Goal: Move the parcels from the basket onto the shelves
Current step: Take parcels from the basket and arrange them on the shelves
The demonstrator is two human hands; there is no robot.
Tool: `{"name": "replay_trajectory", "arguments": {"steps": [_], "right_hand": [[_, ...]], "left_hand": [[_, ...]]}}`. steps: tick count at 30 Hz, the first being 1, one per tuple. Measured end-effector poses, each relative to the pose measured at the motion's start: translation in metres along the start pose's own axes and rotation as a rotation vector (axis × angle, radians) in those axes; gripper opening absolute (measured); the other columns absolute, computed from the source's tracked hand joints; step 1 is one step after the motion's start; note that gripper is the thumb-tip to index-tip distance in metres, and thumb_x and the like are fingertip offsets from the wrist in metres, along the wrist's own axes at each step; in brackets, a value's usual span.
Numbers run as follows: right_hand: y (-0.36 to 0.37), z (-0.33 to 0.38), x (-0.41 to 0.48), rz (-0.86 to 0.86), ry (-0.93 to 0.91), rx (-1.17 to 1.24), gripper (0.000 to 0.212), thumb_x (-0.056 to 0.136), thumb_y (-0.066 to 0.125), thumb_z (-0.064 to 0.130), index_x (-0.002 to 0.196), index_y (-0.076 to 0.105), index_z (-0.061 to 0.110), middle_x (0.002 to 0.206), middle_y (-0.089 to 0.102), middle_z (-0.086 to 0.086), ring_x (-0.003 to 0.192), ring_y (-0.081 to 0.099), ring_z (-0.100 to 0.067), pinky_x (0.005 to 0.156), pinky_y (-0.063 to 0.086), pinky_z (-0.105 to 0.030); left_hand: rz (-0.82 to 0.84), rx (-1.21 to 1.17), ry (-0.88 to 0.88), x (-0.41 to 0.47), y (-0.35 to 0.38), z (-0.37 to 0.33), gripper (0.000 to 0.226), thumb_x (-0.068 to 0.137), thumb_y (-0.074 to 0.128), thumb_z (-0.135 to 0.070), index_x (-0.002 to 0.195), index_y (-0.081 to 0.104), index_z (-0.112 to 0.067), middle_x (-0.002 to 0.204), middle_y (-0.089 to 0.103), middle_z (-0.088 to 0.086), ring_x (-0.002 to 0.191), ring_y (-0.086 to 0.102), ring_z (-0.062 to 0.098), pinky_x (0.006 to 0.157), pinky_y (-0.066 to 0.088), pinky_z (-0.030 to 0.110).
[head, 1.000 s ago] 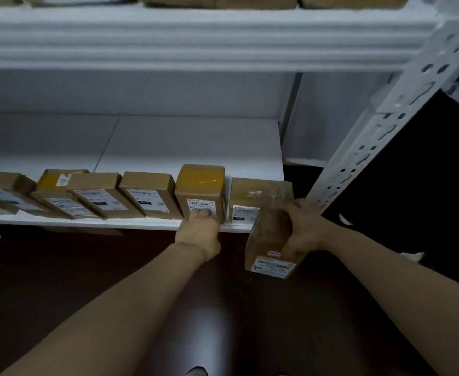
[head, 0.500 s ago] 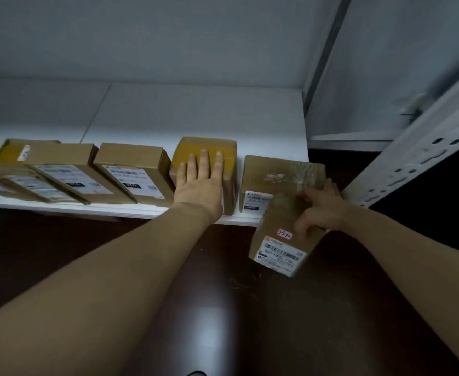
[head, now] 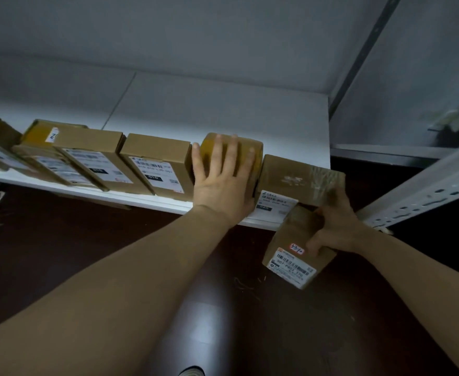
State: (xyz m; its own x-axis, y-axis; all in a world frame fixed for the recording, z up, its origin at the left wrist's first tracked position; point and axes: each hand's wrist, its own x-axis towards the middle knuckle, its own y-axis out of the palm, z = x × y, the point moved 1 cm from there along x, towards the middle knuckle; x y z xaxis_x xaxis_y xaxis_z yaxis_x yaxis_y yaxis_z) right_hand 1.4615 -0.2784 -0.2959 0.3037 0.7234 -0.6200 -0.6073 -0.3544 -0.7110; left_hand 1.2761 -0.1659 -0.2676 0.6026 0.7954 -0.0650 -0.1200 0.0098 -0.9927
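The left grip (head: pixel 223 183) has moved from the front of the yellow-taped parcel (head: pixel 208 145) to lie flat on its top, fingers straight, perhaps steadying the row on the shelf (head: pixel 223 104) (its far-left boxes are cut off). The right grip (head: pixel 331 229) clasps the next parcel (head: pixel 291 240) just below the shelf edge, right of the left grip, so I judge placing comes next. The basket is not in view.

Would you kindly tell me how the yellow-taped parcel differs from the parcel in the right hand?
The yellow-taped parcel stands on the shelf; the brown parcel is held tilted off its front edge. The left hand lies flat on the yellow-taped parcel; the right hand grips the brown parcel with curled fingers. The brown parcel shows a pink handwritten sticker; the yellow-taped parcel shows none. Both are cardboard boxes.
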Motion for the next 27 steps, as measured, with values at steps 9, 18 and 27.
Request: {"name": "replay_trajectory", "arguments": {"steps": [9,18,27], "right_hand": [[0.007,0.004,-0.001,0.06,0.06,-0.034,0.115,0.035,0.066,0.048,0.144,0.037,0.025,0.153,-0.032,0.0,0.141,-0.023,-0.039,0.117,0.004,-0.05],[0.007,0.024,-0.032,0.007,0.035,-0.194,0.106,0.05,0.079,0.052,0.142,0.036,0.023,0.155,-0.009,-0.009,0.143,-0.014,-0.032,0.117,0.005,-0.047],[0.022,0.155,-0.066,0.32,-0.223,0.257,0.066,0.072,0.075,0.009,0.121,0.041,0.036,0.122,0.048,0.007,0.11,0.048,-0.011,0.093,0.046,-0.031]], "left_hand": [[0.083,0.02,-0.075,-0.006,0.009,0.024,0.088,0.083,0.034,-0.075,0.148,-0.012,-0.039,0.157,-0.021,0.007,0.139,-0.029,0.039,0.094,-0.019,0.074],[0.032,-0.1,0.049,-0.049,-0.014,0.03,0.093,0.085,0.051,-0.049,0.151,-0.011,-0.026,0.158,-0.015,0.002,0.144,-0.02,0.028,0.1,-0.028,0.057],[0.355,-0.93,-0.191,-0.128,-0.034,0.093,0.096,0.07,0.072,-0.046,0.147,0.02,-0.022,0.137,0.043,0.0,0.131,0.034,0.02,0.11,0.031,0.034]]}}
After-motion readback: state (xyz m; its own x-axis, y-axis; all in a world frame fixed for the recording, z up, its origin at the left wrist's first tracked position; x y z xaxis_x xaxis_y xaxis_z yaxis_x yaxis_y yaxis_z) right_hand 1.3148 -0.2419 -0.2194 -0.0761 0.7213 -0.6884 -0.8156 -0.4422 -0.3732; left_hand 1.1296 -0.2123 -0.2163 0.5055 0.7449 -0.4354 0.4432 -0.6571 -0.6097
